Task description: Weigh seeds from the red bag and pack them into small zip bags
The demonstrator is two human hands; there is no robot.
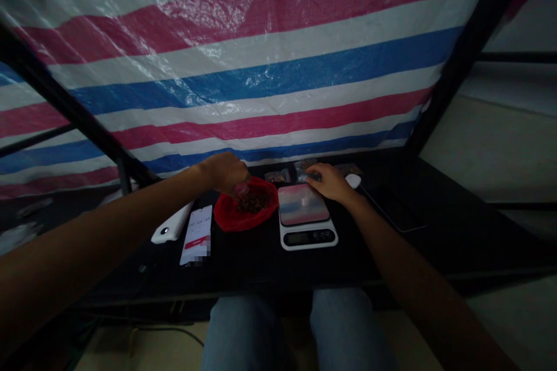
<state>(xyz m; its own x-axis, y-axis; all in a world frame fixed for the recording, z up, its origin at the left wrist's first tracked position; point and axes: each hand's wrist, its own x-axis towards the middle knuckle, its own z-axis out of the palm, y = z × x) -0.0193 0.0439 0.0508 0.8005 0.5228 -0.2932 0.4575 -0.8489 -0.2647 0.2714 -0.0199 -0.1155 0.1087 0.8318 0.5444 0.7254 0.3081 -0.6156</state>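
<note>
Left hand (225, 174) above a red plastic bag (230, 214) near the middle of the surface (261, 272), fingers (241, 188) bunched and pinching down into a heap of dark brown pieces (253, 202) inside the bag; the kind of pieces too dim to tell. Bag mouth spread wide, just left of a digital kitchen scale (307, 237) with a pink-and-blue platform. On that platform, near its middle, a small white object (305, 200), too small to identify.

Right hand (331, 181) loosely open and palm down, just past the far right corner of the scale, fingertips (311, 170) on a small clear packet (306, 169). Along the far edge, a second packet (277, 175) to the left of that one and a third packet (348, 169) to the right. Just right of the right hand, a white computer mouse (353, 181).

Left of the bag, a smartphone (195, 235) with a lit screen, its near end blurred, and beside it a white rounded device (172, 223) with one dark dot. Beyond everything, a pink, white and blue striped tarpaulin (261, 69) behind black frame bars (65, 104). Below the near edge, knees in blue jeans (243, 330).
</note>
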